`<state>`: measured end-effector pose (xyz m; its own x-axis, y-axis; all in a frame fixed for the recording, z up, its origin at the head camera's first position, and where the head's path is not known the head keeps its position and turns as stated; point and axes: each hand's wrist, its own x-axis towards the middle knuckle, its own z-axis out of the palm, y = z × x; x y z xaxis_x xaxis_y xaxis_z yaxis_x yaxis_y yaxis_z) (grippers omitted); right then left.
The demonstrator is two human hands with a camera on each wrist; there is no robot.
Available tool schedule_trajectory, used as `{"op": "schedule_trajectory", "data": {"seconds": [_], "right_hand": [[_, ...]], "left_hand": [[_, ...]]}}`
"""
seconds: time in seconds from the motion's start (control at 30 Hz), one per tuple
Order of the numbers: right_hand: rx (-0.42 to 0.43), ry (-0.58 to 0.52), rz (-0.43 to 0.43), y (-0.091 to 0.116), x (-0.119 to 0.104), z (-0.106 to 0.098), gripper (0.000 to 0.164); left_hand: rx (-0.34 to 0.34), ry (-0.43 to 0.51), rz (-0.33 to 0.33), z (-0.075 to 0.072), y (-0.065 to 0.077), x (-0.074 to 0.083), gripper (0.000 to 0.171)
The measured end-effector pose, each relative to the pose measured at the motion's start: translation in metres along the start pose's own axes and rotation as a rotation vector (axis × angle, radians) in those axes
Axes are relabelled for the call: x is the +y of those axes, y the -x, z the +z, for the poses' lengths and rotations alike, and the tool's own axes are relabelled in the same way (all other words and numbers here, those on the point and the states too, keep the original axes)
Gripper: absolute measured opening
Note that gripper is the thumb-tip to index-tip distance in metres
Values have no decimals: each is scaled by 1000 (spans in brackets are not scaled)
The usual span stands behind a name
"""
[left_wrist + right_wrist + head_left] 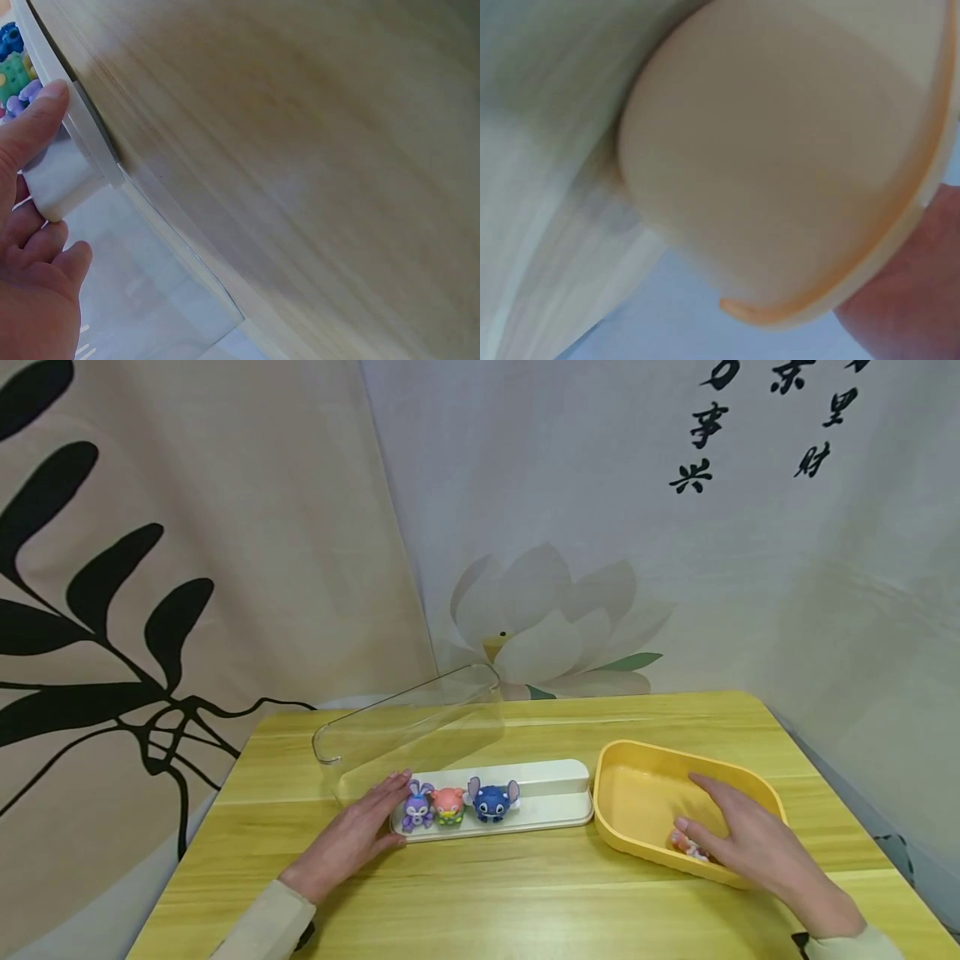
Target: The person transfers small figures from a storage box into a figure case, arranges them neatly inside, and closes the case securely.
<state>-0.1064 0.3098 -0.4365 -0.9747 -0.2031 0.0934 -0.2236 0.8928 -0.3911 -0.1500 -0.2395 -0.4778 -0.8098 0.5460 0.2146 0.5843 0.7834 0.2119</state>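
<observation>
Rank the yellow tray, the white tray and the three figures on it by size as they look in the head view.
1. Yellow tray
2. White tray
3. Blue figure
4. Purple figure and pink figure: one taller, the other squatter; too alike to rank.

White tray [557, 810]: purple, coral and blue figurines [448, 806] in a row; left hand [356, 835] gripping its left end. Clear cover [420, 718]: behind. Yellow tray [641, 793]: small figurine [686, 843] inside, right hand [757, 843] over it. Wooden table [487, 893]: beneath.
</observation>
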Motion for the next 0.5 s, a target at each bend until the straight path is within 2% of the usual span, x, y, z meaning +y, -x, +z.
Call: {"op": "schedule_trajectory", "data": {"seconds": [0.23,0.5], "right_hand": [[-45,-6,30,2,12,4,77],[-105,-75,39,2,19,7,71]], "left_hand": [[-3,6,-4,0,0,0,75],[-1,9,-4,0,0,0,74]]}}
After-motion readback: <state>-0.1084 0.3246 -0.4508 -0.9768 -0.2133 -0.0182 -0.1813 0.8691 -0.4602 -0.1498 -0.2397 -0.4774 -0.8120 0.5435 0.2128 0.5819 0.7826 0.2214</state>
